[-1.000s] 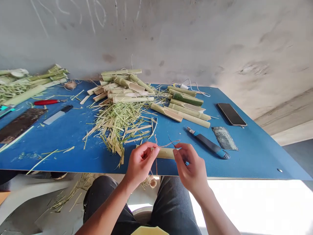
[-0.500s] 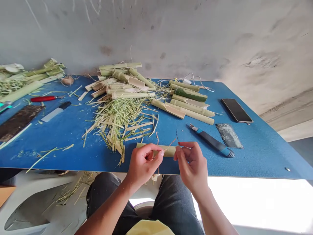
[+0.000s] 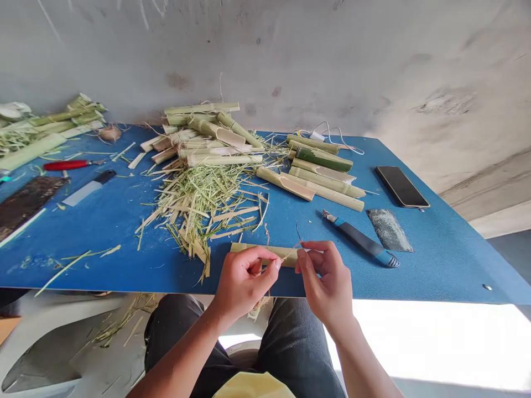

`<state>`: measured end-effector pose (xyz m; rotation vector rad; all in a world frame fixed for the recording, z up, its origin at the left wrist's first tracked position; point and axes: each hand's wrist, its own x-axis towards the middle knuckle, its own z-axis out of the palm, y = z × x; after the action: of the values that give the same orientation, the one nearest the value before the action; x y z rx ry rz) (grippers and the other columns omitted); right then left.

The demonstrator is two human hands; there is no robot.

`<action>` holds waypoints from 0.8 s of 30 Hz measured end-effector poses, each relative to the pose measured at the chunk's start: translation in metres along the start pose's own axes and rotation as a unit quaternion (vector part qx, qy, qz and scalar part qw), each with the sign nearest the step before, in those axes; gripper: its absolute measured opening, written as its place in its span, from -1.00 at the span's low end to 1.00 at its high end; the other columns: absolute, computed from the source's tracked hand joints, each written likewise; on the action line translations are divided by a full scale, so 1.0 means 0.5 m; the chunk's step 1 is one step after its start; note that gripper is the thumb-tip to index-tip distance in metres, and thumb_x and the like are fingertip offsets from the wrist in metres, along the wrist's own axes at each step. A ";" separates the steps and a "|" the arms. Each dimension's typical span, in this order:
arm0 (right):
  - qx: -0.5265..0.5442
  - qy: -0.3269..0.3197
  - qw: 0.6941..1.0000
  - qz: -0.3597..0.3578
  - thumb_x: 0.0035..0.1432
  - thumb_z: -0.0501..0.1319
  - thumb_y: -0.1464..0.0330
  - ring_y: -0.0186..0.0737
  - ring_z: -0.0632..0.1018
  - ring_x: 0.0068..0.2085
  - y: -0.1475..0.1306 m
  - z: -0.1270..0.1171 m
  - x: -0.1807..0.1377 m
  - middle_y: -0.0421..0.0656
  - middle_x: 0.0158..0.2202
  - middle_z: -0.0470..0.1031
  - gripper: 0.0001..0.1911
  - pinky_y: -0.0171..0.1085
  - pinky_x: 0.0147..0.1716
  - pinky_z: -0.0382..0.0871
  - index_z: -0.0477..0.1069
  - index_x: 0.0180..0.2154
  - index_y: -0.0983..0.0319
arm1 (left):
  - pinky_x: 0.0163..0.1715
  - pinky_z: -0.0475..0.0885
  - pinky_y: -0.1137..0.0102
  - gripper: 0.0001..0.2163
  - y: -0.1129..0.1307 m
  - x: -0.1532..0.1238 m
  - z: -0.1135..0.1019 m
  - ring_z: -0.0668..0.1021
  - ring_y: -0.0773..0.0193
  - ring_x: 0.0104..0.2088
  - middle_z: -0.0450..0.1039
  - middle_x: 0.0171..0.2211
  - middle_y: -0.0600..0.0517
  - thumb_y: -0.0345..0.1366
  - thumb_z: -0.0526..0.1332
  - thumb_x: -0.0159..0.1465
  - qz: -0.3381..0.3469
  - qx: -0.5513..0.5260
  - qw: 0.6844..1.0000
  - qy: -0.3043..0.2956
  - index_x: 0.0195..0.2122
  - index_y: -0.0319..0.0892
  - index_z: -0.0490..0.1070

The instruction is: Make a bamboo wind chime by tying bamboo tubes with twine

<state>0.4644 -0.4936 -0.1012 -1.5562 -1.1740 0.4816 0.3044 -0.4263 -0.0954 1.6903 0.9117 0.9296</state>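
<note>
My left hand (image 3: 246, 279) is closed, thumb and forefinger pinching a thin strand of brown twine (image 3: 289, 255). Across from it, my right hand (image 3: 326, 279) pinches a thin dark wire-like piece (image 3: 297, 229) whose tip sticks up above the fingers. The twine's free end reaches to the wire close to the right fingertips; whether it passes through or only touches cannot be made out. Beneath both hands a pale bamboo piece (image 3: 243, 247) lies on the blue table (image 3: 440, 265), partly hidden by the fingers. Another bit of twine (image 3: 267, 235) rises behind the left hand.
A blue-and-black utility knife (image 3: 360, 240), a dark abrasive sheet (image 3: 390, 230) and a phone (image 3: 402, 186) lie to the right. Bamboo pieces (image 3: 326, 182) and a heap of shavings (image 3: 199, 193) are behind. A knife (image 3: 89, 189) and red-handled tool (image 3: 66, 165) lie left.
My left hand has shifted slightly right, bringing the twine closer to the right fingertips. The wire-like piece now leans a little more to the left.
</note>
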 end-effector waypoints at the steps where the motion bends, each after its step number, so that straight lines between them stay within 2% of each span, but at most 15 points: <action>1: 0.000 0.001 1.000 -0.002 0.42 0.20 0.22 -0.27 0.53 -0.55 0.000 0.000 0.000 -0.29 -0.55 0.50 -0.86 -0.35 -0.56 0.33 0.34 -0.14 0.14 | -0.59 0.05 0.47 -0.76 0.000 0.000 0.000 0.13 0.43 -0.62 0.05 -0.69 0.22 -0.17 0.29 0.29 -0.002 0.000 1.000 -0.001 -0.41 -0.22 0.60; 7: 0.006 -0.024 1.000 -0.018 0.43 0.20 0.22 -0.26 0.56 -0.51 0.000 0.000 -0.007 -0.28 -0.53 0.51 -0.88 -0.33 -0.51 0.41 0.36 -0.12 0.12 | -0.58 0.04 0.48 -0.77 -0.005 -0.003 0.000 0.13 0.43 -0.62 0.04 -0.68 0.24 -0.18 0.29 0.33 0.004 -0.010 1.000 -0.006 -0.38 -0.22 0.58; 12: 0.083 -0.104 0.991 0.026 0.46 0.19 0.14 -0.27 0.55 -0.54 -0.014 0.008 -0.021 -0.21 -0.47 0.57 -0.78 -0.34 -0.57 0.43 0.37 -0.18 0.14 | -0.60 0.04 0.48 -0.73 -0.007 -0.003 0.001 0.13 0.43 -0.63 0.04 -0.68 0.25 -0.11 0.28 0.38 -0.018 -0.037 0.999 -0.005 -0.28 -0.23 0.59; 14: 0.103 -0.131 0.985 0.042 0.46 0.20 0.13 -0.26 0.58 -0.52 -0.016 0.013 -0.024 -0.18 -0.44 0.60 -0.76 -0.33 -0.54 0.48 0.37 -0.20 0.15 | -0.60 0.05 0.48 -0.71 -0.007 -0.001 0.001 0.13 0.42 -0.63 0.07 -0.68 0.24 -0.09 0.28 0.38 -0.026 -0.043 0.999 -0.004 -0.23 -0.23 0.62; 18: 0.087 -0.145 0.984 0.049 0.45 0.22 0.16 -0.22 0.65 -0.45 -0.008 0.022 -0.031 -0.18 -0.39 0.63 -0.80 -0.30 -0.45 0.52 0.34 -0.19 0.13 | -0.59 0.11 0.49 -0.69 -0.010 -0.001 0.002 0.20 0.41 -0.62 0.20 -0.68 0.19 -0.08 0.27 0.40 -0.024 -0.039 0.999 -0.005 -0.23 -0.24 0.64; 24: 0.018 -0.118 0.992 0.035 0.53 0.07 0.18 -0.17 0.66 -0.41 0.007 0.031 -0.040 -0.13 -0.36 0.64 -0.82 -0.26 -0.41 0.49 0.28 -0.14 0.12 | -0.56 0.21 0.50 -0.69 -0.014 -0.002 0.005 0.39 0.38 -0.60 0.47 -0.60 0.08 -0.11 0.21 0.45 -0.022 -0.008 1.000 -0.017 -0.25 -0.25 0.58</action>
<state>0.4452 -0.5028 -0.1149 -1.5432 -1.2844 0.7464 0.3051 -0.4266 -0.1027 1.6604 0.9137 0.8741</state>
